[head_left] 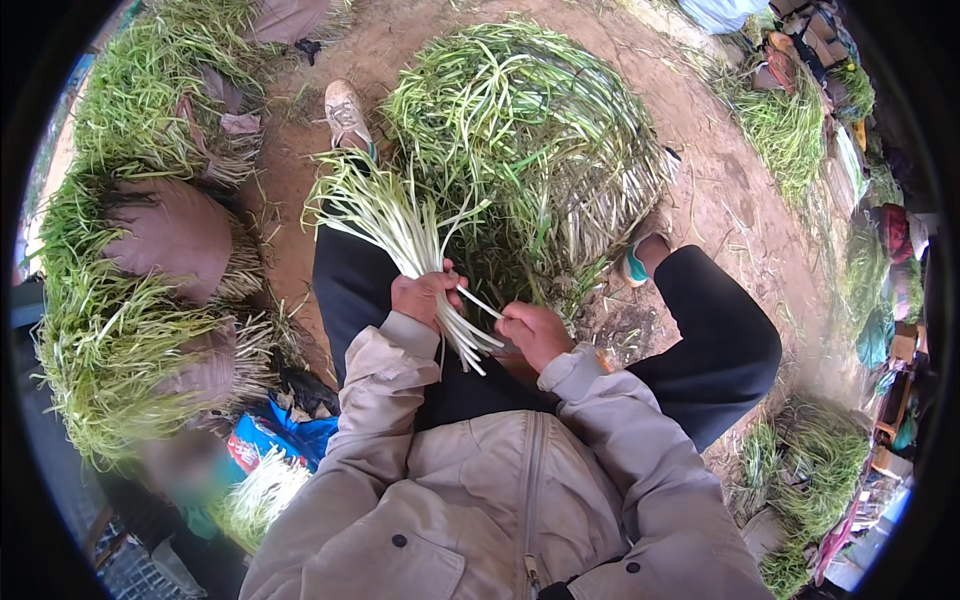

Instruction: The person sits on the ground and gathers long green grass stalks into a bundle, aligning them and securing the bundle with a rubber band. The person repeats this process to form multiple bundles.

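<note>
My left hand (428, 298) is closed round a bunch of chive-like greens (393, 222), just over my lap. Their pale green leaves fan up and to the left, and the white stem ends point down to the right. Beside it my right hand (536, 333) pinches the end of a single white-stemmed stalk (480, 303), which runs across to the bunch. In front of me, between my feet, lies a large heap of the same greens (530, 130), leaves toward the far side and white stems toward the right.
Bundles of greens (130, 350), some wrapped in brownish cloth (170, 235), line the left side. A blue bag (300, 430) and cut white stems (262, 495) lie near my left elbow. More greens (805, 480) and boxes (905, 345) stand along the right. Loose leaves litter the dirt floor (740, 220).
</note>
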